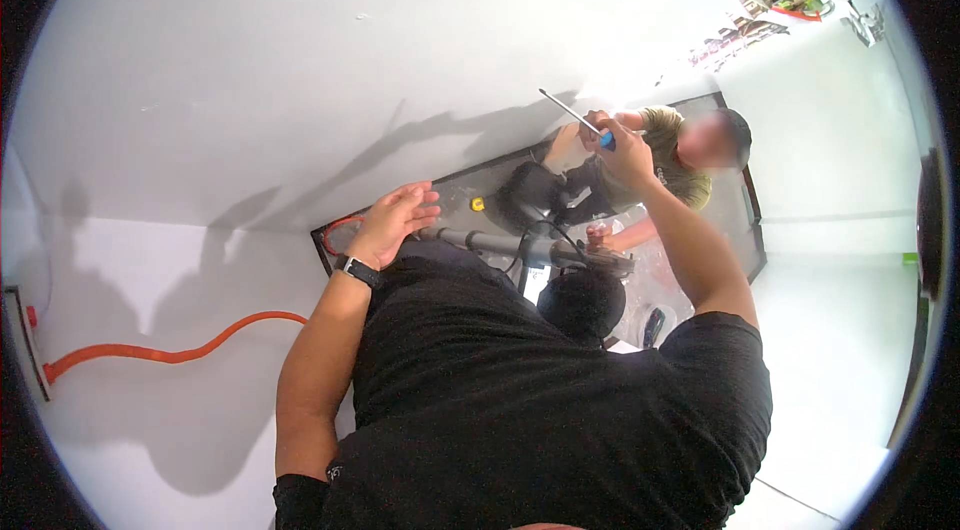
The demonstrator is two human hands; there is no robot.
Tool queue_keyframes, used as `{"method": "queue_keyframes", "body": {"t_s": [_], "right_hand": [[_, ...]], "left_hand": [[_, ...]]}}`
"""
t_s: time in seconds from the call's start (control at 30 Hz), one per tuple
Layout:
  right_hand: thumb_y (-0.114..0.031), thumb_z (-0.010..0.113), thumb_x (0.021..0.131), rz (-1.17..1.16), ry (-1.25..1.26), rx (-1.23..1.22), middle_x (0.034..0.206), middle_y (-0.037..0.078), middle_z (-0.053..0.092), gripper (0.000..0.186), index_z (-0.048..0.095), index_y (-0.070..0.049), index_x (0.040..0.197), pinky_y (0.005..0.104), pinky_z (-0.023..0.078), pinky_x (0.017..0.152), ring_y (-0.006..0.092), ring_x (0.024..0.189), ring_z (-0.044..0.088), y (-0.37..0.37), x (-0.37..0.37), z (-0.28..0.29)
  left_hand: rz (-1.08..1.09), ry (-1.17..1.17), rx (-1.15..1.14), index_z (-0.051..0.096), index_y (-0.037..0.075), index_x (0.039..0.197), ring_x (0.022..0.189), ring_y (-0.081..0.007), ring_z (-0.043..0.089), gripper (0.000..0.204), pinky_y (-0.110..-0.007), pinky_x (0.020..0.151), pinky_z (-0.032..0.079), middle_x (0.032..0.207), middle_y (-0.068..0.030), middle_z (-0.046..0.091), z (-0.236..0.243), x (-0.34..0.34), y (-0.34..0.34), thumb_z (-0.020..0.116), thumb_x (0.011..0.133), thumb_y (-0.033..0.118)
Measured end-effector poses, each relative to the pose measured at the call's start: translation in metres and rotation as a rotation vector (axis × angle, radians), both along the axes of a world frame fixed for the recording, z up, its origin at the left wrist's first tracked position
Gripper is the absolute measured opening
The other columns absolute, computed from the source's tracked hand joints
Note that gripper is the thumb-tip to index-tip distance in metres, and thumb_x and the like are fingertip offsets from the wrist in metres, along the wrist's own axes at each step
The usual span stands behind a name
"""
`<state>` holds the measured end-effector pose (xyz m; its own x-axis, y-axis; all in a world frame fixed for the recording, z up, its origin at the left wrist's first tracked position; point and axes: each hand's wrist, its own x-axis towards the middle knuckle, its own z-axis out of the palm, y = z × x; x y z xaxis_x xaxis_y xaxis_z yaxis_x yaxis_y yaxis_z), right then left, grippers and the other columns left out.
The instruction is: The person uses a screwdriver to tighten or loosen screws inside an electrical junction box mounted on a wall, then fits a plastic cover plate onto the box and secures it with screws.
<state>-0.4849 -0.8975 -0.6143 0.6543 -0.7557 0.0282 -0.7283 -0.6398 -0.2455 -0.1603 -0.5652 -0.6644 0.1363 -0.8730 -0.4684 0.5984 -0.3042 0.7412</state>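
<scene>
My right hand (630,158) is raised at the right and closed round the blue handle of a screwdriver (570,110). Its long thin shaft points up and left, toward the white wall. Away to the left, my left hand (392,222) has its fingers stretched out and holds nothing. A watch with a dark strap (362,273) sits on that wrist. Below the left hand runs a grey pipe (480,242) near floor level. I cannot tell whether the left hand touches the wall.
A co-worker (690,155) in a dark cap crouches beyond my right arm, one hand near the grey pipe. A yellow tape measure (477,203) lies on the grey floor (455,192). An orange corrugated conduit (200,350) runs along the left wall. The white wall (400,30) rises ahead.
</scene>
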Motion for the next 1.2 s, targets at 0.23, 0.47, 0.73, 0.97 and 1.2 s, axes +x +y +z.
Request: {"method": "queue_keyframes", "body": {"t_s": [0.23, 0.47, 0.73, 0.97, 1.2], "right_hand": [[-0.025, 0.075, 0.089, 0.004, -0.034, -0.021, 0.108, 0.015, 0.072, 0.037, 0.058, -0.015, 0.121, 0.0517, 0.053, 0.08, 0.0408, 0.1, 0.069, -0.004, 0.004, -0.013], [-0.022, 0.075, 0.088, -0.061, -0.199, 0.057, 0.104, 0.022, 0.07, 0.024, 0.065, -0.006, 0.104, 0.0503, 0.053, 0.079, 0.0424, 0.097, 0.069, -0.006, 0.008, -0.014], [-0.025, 0.074, 0.089, -0.121, -0.271, 0.184, 0.097, 0.023, 0.07, 0.031, 0.065, -0.001, 0.105, 0.0477, 0.053, 0.078, 0.0421, 0.089, 0.068, 0.025, 0.041, 0.014], [-0.017, 0.079, 0.079, 0.513, -0.246, 0.368, 0.102, 0.016, 0.07, 0.034, 0.066, -0.008, 0.109, 0.0464, 0.054, 0.079, 0.0418, 0.094, 0.068, 0.119, 0.109, 0.079], [-0.017, 0.074, 0.086, 0.124, -0.241, 0.042, 0.11, 0.018, 0.067, 0.029, 0.069, -0.008, 0.113, 0.0476, 0.053, 0.085, 0.0383, 0.103, 0.066, 0.046, 0.045, 0.038]], "left_hand": [[0.109, 0.081, 0.035, 0.055, 0.0, 0.139, 0.113, -0.0246, 0.065, 0.043, -0.039, 0.099, 0.053, 0.128, -0.0139, 0.064, -0.011, 0.0, 0.006, 0.056, 0.107, 0.028], [0.145, 0.106, 0.017, 0.057, 0.002, 0.137, 0.111, -0.0233, 0.065, 0.04, -0.037, 0.097, 0.053, 0.125, -0.0125, 0.065, -0.011, -0.004, 0.006, 0.059, 0.106, 0.027], [0.094, 0.199, -0.005, 0.056, -0.002, 0.136, 0.112, -0.0269, 0.066, 0.042, -0.042, 0.1, 0.054, 0.126, -0.0153, 0.065, 0.005, -0.007, -0.011, 0.05, 0.109, 0.03], [0.026, 0.419, -0.053, 0.062, -0.002, 0.124, 0.102, -0.0264, 0.068, 0.049, -0.044, 0.095, 0.057, 0.114, -0.0136, 0.07, 0.057, -0.069, -0.103, 0.044, 0.111, 0.042], [-0.096, 0.32, -0.048, 0.065, -0.002, 0.118, 0.095, -0.0202, 0.067, 0.033, -0.033, 0.087, 0.055, 0.105, -0.0103, 0.07, 0.033, -0.064, -0.082, 0.049, 0.109, 0.026]]}}
